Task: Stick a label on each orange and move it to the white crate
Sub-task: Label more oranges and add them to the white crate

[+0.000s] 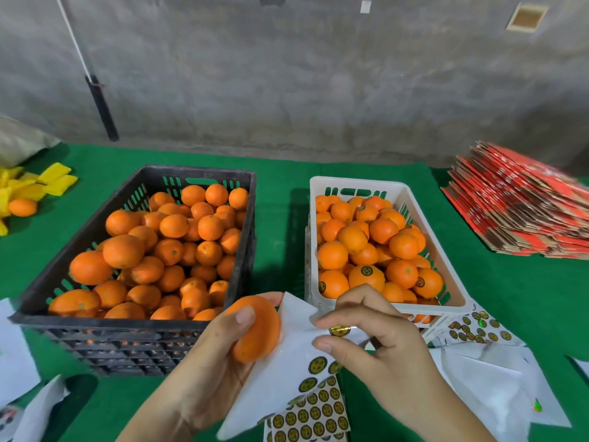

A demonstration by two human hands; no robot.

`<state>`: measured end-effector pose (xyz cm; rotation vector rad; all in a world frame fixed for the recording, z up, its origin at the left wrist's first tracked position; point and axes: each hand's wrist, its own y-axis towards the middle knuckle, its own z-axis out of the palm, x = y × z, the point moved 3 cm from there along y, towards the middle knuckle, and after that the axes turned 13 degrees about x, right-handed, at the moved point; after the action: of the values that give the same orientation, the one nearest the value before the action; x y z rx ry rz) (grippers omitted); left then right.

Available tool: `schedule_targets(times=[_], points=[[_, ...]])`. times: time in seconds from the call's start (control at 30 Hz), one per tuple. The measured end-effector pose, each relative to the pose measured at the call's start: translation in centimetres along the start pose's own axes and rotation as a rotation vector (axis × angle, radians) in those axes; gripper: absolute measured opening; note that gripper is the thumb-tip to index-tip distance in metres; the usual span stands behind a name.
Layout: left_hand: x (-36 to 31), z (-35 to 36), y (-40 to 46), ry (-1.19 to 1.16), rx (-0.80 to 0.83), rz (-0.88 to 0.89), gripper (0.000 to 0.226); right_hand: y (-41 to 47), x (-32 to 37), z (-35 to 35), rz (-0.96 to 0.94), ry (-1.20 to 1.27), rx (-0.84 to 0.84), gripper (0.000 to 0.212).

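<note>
My left hand (220, 352) grips an orange (259, 333) together with a white label sheet (287, 371) tucked behind it. My right hand (376, 339) pinches a round gold-and-black label (339, 330) between thumb and forefinger, lifting it off the sheet. The black crate (245, 199) at the left is full of unlabelled oranges (172, 247). The white crate (411, 199) at the right holds oranges (366, 247), some showing labels.
More label sheets (478, 327) and peeled backing papers (497, 387) lie on the green table (280, 240) at the right and lower left. A stack of flat red cartons (522, 202) is far right. Yellow packaging (47, 181) and one loose orange (22, 208) are far left.
</note>
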<state>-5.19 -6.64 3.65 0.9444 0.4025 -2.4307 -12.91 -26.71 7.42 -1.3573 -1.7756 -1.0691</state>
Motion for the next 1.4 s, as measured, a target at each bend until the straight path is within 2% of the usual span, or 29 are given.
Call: schedule_targets(times=[0.1,0.17,0.23,0.3,0.37,0.4,0.6,0.7,0.83,1.0,1.2,1.4], points=[[-0.6,0.2,0.2,0.105,-0.009,0.019,0.080,0.3,0.7,-0.5,-0.036,-0.082,0.014,0.015],[-0.8,-0.6,0.1,0.218,-0.072,0.050,0.085,0.4,1.0,-1.2,-0.003,-0.209,0.107,0.011],[-0.9,-1.3,-0.1,0.310,-0.155,0.087,0.077,0.4,1.0,-1.8,0.057,-0.337,0.210,0.011],[-1.0,-1.8,-0.3,0.367,-0.177,0.110,0.066,0.3,1.1,-2.2,0.108,-0.392,0.260,0.024],[-1.1,-1.9,-0.5,0.408,-0.174,0.115,0.062,0.2,1.2,-2.2,0.128,-0.374,0.257,0.042],[-1.2,-1.8,-0.6,0.419,-0.166,0.114,0.062,0.1,1.3,-2.0,0.133,-0.348,0.252,0.044],[-1.2,-0.8,-0.5,0.449,-0.141,0.097,0.085,-0.1,0.9,-0.7,0.193,-0.178,0.232,0.038],[-1.5,-0.2,-0.4,0.382,-0.117,0.099,0.089,-0.3,0.5,-0.5,0.198,-0.049,0.222,0.039],[-1.6,0.0,-0.7,0.402,-0.119,0.084,0.089,-0.5,0.5,-0.8,0.178,0.087,0.219,0.032],[-1.6,0.0,-0.7,0.454,-0.146,0.091,0.087,-0.6,0.5,-1.1,0.168,-0.051,0.188,0.022],[-1.6,-0.2,-0.8,0.471,-0.149,0.108,0.092,-0.6,1.0,-1.1,0.174,-0.197,0.311,0.035],[-1.5,-0.2,-0.9,0.538,-0.134,0.092,0.093,-0.4,1.4,-1.1,0.123,-0.326,0.301,0.019]])
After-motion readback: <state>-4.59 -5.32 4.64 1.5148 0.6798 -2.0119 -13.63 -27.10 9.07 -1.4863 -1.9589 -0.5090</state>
